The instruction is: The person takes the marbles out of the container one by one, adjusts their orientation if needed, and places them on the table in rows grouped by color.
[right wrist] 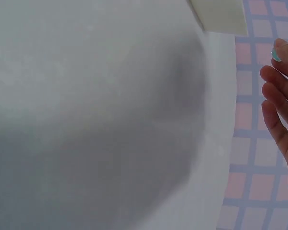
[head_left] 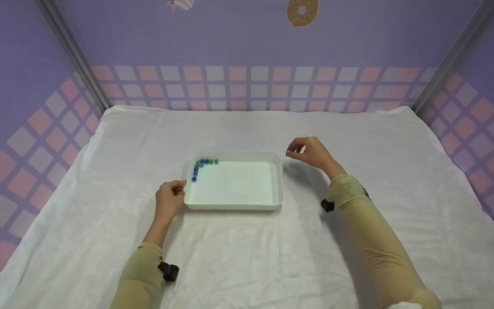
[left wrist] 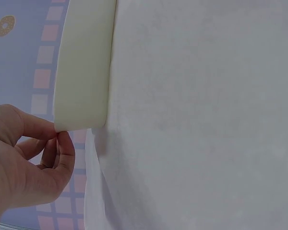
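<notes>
A shallow white tray (head_left: 234, 206) sits on the cloth, ahead of the person. Small round blue and green glass beads (head_left: 195, 172) form an L inside it, along the left and back walls at the far left corner. My left hand (head_left: 170, 198) pinches the tray's left rim; in the left wrist view its thumb and index finger meet at the tray's corner (left wrist: 81, 105). Beyond the tray's right side, my right hand (head_left: 311, 152) is raised above the cloth. Between its thumb and index finger it pinches a small turquoise bead (right wrist: 276, 55), while the other fingers spread loosely.
A wrinkled white cloth (head_left: 238, 257) covers the table. Purple walls (head_left: 230, 38) with pink and white checks enclose it at the back and both sides, with grey posts (head_left: 77, 56) at the corners.
</notes>
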Action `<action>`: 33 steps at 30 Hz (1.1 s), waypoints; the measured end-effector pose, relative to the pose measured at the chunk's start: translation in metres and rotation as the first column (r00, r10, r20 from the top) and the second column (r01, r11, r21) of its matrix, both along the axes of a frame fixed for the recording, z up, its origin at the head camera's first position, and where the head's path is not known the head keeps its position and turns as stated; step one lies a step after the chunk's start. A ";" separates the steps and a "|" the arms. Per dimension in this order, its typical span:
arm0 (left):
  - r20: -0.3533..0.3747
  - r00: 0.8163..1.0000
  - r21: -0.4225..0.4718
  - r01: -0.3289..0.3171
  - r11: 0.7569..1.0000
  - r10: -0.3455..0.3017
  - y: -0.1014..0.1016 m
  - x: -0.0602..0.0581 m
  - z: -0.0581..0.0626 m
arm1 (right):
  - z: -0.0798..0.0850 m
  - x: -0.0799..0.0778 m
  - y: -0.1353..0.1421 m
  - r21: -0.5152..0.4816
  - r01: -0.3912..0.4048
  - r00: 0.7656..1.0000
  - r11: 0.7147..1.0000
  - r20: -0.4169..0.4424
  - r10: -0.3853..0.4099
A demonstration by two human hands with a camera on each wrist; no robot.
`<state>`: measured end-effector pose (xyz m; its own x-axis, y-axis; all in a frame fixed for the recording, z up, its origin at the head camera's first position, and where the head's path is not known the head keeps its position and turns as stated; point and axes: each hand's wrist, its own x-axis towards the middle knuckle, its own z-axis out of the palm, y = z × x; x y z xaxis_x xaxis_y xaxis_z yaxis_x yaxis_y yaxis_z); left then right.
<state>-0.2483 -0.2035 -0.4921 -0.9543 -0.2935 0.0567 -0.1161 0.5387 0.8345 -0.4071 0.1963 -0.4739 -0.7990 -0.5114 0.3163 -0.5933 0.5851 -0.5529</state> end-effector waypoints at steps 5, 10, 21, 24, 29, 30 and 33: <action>0.011 1.000 0.003 0.003 1.000 -0.003 -0.001 0.000 0.001 | -0.007 0.003 0.001 0.032 0.008 0.999 0.999 0.046 -0.010; 0.006 1.000 -0.009 0.013 1.000 -0.013 -0.001 0.001 0.002 | -0.013 0.006 0.001 0.053 0.008 0.995 0.999 0.101 -0.014; 0.017 1.000 -0.012 0.010 1.000 -0.010 0.000 0.000 0.001 | -0.026 0.013 0.000 0.092 0.025 0.982 0.995 0.183 -0.042; 0.021 1.000 -0.013 0.009 1.000 -0.009 0.000 0.000 0.002 | -0.028 0.015 0.000 0.104 0.029 0.975 0.994 0.215 -0.051; 0.015 1.000 -0.018 0.011 1.000 -0.010 0.000 0.000 0.002 | -0.030 0.015 0.000 0.114 0.031 0.972 0.993 0.227 -0.056; 0.015 1.000 -0.017 0.011 1.000 -0.011 0.000 0.000 0.003 | -0.030 0.015 0.000 0.116 0.030 0.973 0.993 0.225 -0.056; 0.020 1.000 -0.008 0.012 1.000 -0.012 0.000 0.000 0.003 | -0.032 0.014 0.001 0.122 0.025 0.974 0.992 0.221 -0.051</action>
